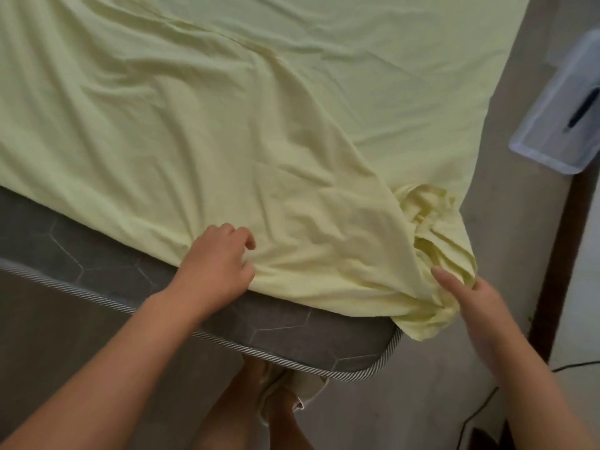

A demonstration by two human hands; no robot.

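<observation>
From my end the frame is mostly sheet — pale yellow, soft, crossed by long creases that all run toward the near right. It lies over the top of the bed but stops short of the near edge. By my reading it is being fitted and this corner is the part not yet done.

Under it the grey mattress shows as a bare band along the near side, quilted in a honeycomb pattern and edged with striped piping. Its rounded near-right corner is uncovered, which is why both hands are working there.

On the floor to the right, well apart from the bed, stands a translucent plastic tub with something dark inside; I cannot make out what.

The bunched corner of the sheet is gathered into a thick knot of folds and hangs off the mattress's right side, just above that bare corner. I judge the gathering to be elastic hem — loose cloth waiting to be drawn down over the edge.

The left hand sits on the sheet's near hem with its fingers curled into the fabric. Small folds fan out from it, so I take it as gripping, there to keep the hem taut. The right hand is against the bunch with its forefinger laid straight along the cloth. The other fingers are blurred and buried in folds, so I cannot tell whether it grips.

A thin dark cable trails across the floor at lower right.
</observation>
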